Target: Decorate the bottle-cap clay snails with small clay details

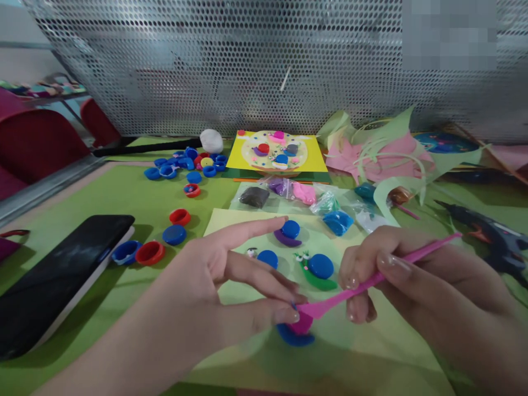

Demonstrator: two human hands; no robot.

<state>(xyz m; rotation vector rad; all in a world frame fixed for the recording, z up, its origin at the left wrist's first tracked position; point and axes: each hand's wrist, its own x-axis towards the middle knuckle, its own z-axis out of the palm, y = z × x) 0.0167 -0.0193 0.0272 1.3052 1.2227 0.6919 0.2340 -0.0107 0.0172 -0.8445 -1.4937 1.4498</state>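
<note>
My right hand [391, 275] grips a slim pink tool [373, 281], its flat end against a pink piece [301, 323]. Thumb and fingers of my left hand [243, 286] pinch that pink piece, index finger stretched forward. A curved blue clay strip [295, 336] lies just below it. On the pale yellow sheet [371, 352] are a green clay snail body [315, 279] with eyes beside a blue cap [320, 266], a purple strip [287, 238] with a blue cap [290, 229], and another blue cap [268, 258], partly behind my left fingers.
A black phone [66, 269] lies at left, near loose red and blue caps [174, 235]. Bagged clay [303, 193] sits beyond the sheet, before a decorated yellow card [237, 157]. Paper cutouts [383, 157] and a dark glue gun [495, 234] occupy the right. A perforated metal panel [247, 66] stands behind.
</note>
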